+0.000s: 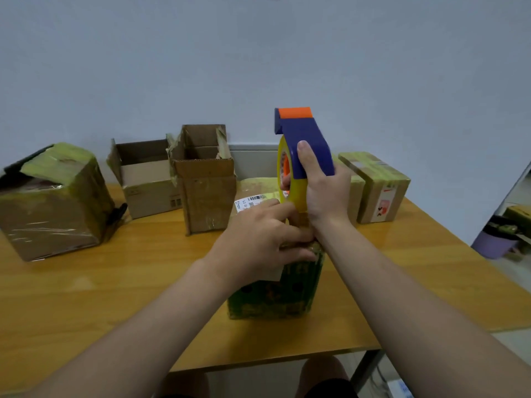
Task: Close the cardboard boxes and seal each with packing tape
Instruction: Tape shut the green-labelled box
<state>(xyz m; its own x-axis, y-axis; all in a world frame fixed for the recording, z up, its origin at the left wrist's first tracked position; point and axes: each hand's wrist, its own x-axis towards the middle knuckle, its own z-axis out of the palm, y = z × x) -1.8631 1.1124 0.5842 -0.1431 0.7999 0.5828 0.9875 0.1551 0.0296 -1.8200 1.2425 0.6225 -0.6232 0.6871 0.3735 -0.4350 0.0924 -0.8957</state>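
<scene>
Taping under way, frame centre: right hand [321, 193] gripping tape dispenser [304, 133] above tape-wrapped box [273, 297] on worktop [115, 297], left hand [258, 234] clamped on box top. Next, likely drawing yellow tape [297, 193] across the top, pressing flat.
</scene>
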